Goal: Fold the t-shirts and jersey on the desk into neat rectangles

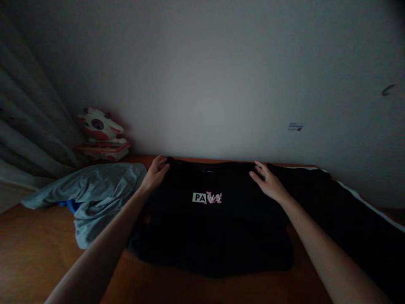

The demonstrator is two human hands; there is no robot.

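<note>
A black T-shirt (221, 228) lies spread on the wooden surface with its collar toward the wall. "PAWS" lettering (207, 197) in white and pink crosses its chest. My left hand (156, 172) is at the shirt's upper left corner, its thumb and fingers slightly apart by the fabric. At the upper right, my right hand (267, 181) rests on or just over the shoulder, thumb and fingers apart. The dim light hides much of the dark cloth's folds.
To the left lies a crumpled grey garment (104, 190) with a bit of blue cloth (72, 206) beneath it. A cow-shaped toy keyboard (103, 135) stands behind, near the curtain (34, 118). Dark clothing with a white stripe (341, 211) extends right. A wall (209, 84) borders the wooden surface (41, 253).
</note>
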